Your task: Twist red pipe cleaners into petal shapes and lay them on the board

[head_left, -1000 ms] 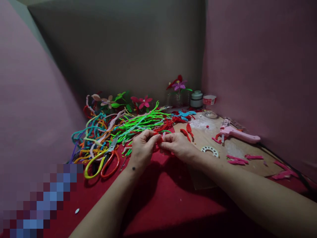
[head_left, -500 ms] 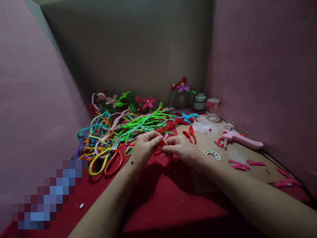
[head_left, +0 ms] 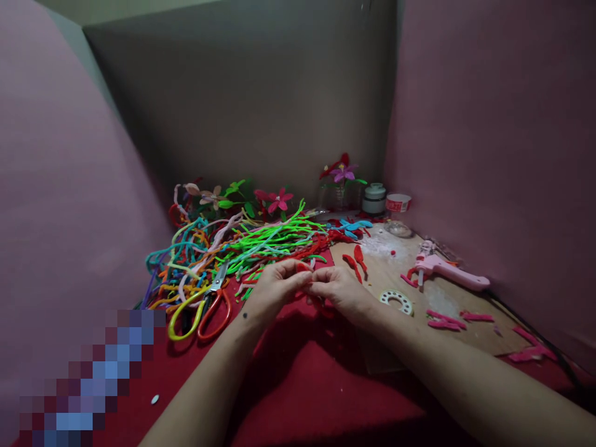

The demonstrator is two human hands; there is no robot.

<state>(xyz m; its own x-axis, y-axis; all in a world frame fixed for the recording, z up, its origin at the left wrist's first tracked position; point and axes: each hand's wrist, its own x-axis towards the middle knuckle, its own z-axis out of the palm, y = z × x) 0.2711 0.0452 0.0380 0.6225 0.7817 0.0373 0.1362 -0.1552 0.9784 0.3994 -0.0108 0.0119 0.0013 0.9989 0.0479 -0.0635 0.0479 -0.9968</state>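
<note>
Left fingers (head_left: 289,267) and right fingers (head_left: 323,281) pinch a red piece (head_left: 303,267) | held over bench (head_left: 307,385), near the left edge of the board (head_left: 390,272) | small, mostly hidden, it could slip if either pinch loosens | right forearm (head_left: 442,354), swinging wide, might drag pink strips (head_left: 446,324) off board

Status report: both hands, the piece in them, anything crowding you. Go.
Left hand and right hand together, both pinched on red fuzzy piece. Piece mostly hidden. Green pipe cleaners close beyond; scissors left of the hands.
</note>
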